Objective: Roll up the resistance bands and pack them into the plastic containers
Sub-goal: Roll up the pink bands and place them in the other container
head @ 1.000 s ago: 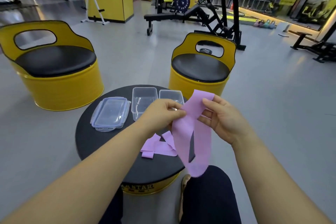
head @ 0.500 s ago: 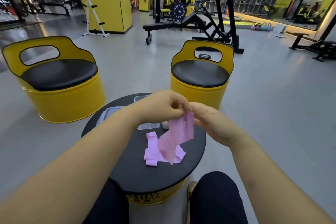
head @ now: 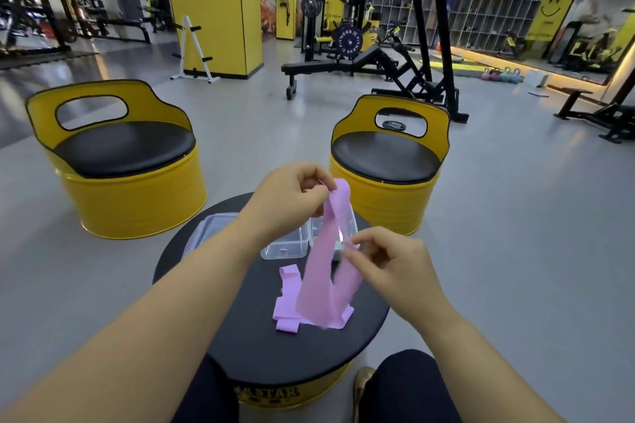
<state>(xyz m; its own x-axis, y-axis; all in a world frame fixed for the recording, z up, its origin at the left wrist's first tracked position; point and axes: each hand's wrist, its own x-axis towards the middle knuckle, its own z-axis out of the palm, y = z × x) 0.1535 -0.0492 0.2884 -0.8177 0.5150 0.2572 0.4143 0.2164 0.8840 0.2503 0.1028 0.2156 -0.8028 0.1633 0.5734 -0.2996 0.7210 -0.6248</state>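
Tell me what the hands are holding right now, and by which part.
Both hold one purple resistance band. The left hand pinches its top fold; the right hand pinches its right edge lower down. The rest hangs loose.

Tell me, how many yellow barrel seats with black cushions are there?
2. The left barrel seat stands on the floor beside the round table; the far barrel seat stands beyond the table, behind the raised pink band. Others may lie outside the view.

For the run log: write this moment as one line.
left hand pinches band top | right hand pinches lower | not rolled
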